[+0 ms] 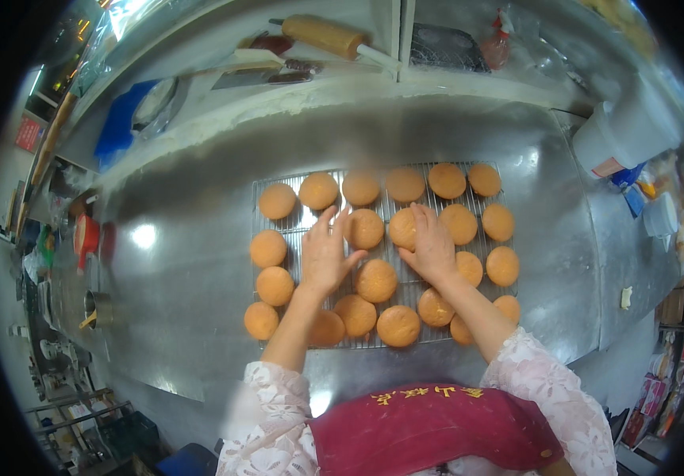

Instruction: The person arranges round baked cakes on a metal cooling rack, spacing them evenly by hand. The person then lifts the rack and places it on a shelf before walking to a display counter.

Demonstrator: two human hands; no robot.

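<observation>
Rows of golden-brown round cakes lie on a wire cooling rack (342, 276). My left hand (324, 256) is above the rack's middle, fingers and thumb spread beside the left edge of one round cake (366, 229). I cannot tell whether it touches that cake. To its right, my right hand (434, 247) curves around another round cake (401, 228), its fingers over the right side and its thumb by the lower edge. A third cake (376, 281) sits between and below my hands. My forearms partly hide several cakes in the nearer rows.
The rack stands on a metal worktable (181, 262). A shelf behind holds a rolling pin (324, 37) and a red spray bottle (497, 46). White plastic buckets (607, 143) stand at the right. At the left are a red-handled utensil (86, 235) and a metal pot (103, 309).
</observation>
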